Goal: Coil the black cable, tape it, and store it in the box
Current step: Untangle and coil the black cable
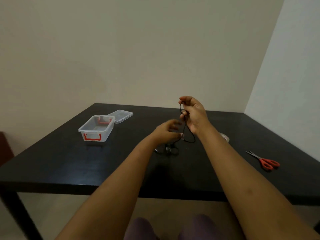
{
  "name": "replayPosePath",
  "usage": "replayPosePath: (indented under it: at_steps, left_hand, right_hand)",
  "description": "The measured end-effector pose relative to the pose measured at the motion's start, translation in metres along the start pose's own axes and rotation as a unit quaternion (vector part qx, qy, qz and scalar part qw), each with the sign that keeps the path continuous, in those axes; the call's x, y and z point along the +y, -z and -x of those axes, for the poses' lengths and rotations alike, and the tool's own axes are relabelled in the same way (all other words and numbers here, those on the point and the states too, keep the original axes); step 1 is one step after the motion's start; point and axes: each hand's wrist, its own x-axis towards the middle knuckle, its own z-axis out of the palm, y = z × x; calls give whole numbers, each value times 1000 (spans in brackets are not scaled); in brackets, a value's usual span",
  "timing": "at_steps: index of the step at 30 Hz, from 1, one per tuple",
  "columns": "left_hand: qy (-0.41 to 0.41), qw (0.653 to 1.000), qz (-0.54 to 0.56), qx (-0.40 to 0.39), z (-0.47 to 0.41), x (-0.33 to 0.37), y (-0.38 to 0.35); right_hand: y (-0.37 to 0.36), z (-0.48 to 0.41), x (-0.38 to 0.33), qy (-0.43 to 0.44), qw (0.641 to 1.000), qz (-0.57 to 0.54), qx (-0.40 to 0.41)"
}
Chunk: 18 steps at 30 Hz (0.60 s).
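Over a black counter (69, 161), an open clear box (96, 129) is sitting at left, its lid (121, 115) behind it. The right hand (192, 115) is pinching the cable (186, 129), which is hanging near-vertical below that grip, its tail lying on the counter. The blurred left hand (167, 131), fingers loosely spread, is reaching beside the strand; contact is unclear. Scissors (265, 161) are lying at right.

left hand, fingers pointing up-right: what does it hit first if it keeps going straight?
Probably the black cable hanging from the right hand, then that hand itself. The left hand is blurred and depth is unclear.
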Motion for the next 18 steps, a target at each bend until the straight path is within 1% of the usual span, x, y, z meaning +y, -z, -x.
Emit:
replayPosePath:
  at_steps: [1,3,5,6,8,10,12,14,15,16,18]
  left_hand:
    - [17,999,-17,-40,-1,3,-7]
    - [43,990,-105,-85,-4,0,-17]
    - [62,972,-210,-88,-5,-14,-21]
    - [82,962,-242,-91,-5,-24,-19]
    - [112,947,-282,-104,-2,-41,-12]
    - [115,940,-305,-100,1,-54,-6]
    - [97,952,-280,-70,2,-61,-5]
    - [91,977,-184,-53,5,-64,-6]
    - [97,985,-129,-58,7,-64,-6]
    - [100,987,-100,-76,7,-63,-6]
    - [93,979,-123,-135,3,-62,-3]
  right_hand:
    - [1,0,-1,5,1000,-2,4]
    - [5,-1,-1,8,999,-20,25]
    - [12,-4,2,4,998,-21,55]
    - [16,-5,5,2,997,-10,74]
    - [26,-10,15,2,992,27,120]
    - [36,-16,27,0,984,63,164]
    - [46,-26,40,-3,976,66,209]
    - [53,-37,51,-13,967,29,252]
    - [57,-42,57,-19,964,7,265]
    - [60,-47,62,-24,962,-7,271]
    - [65,-55,72,-29,962,-4,272]
